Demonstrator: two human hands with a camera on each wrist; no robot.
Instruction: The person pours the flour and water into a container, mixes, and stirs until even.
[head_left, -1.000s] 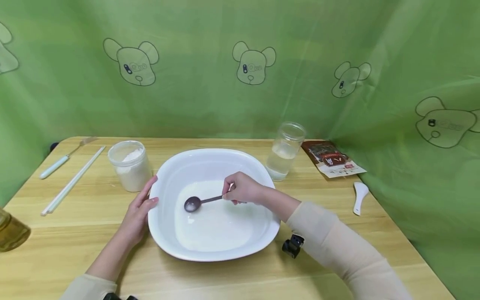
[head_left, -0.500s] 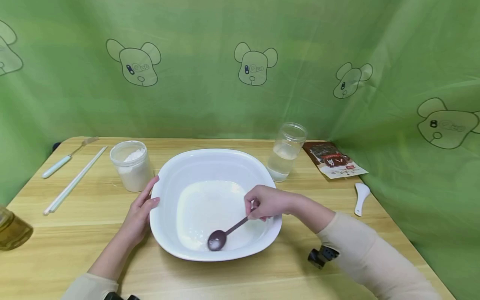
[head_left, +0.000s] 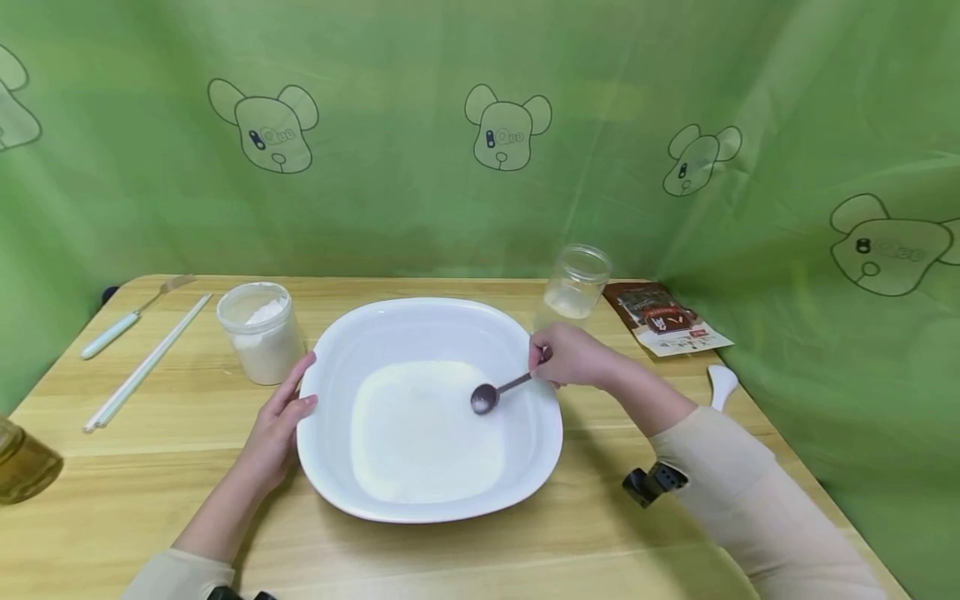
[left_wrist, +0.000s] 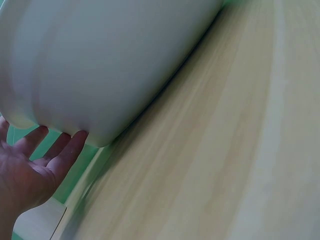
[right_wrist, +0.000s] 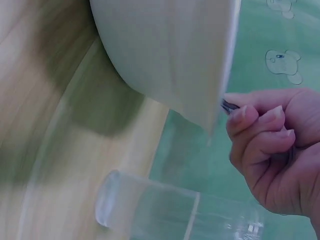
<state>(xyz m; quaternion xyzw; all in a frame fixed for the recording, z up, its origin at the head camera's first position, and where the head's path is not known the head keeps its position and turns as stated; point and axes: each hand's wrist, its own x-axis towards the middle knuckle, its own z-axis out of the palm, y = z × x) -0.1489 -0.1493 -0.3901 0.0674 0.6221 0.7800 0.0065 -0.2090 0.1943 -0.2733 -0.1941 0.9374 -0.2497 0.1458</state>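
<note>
A large white basin [head_left: 322,467] stands before me, with a glossy whitish layer across its bottom. My left hand [head_left: 276,425] rests against its left side, thumb at the rim and fairly straight fingers touching the outer wall [left_wrist: 75,65]. With curled fingers my right hand [head_left: 573,357] grips the handle of a dark brown spoon [head_left: 485,399] at the right rim. The spoon's bowl points left over the inside of the basin. In the right wrist view only a short dark piece of the handle shows between thumb and fingers.
Left of the basin stand an open jar of white powder [head_left: 266,354], chopsticks [head_left: 150,362], a fork [head_left: 112,333] and an amber jar [head_left: 26,467]. On the right are a clear jar of liquid [head_left: 572,300], a brown packet [head_left: 663,321] and a white spoon [head_left: 722,383].
The right hand has carried the spoon from the middle of the basin down to its near side, then up to the right rim. The left hand and basin stay in place.
</note>
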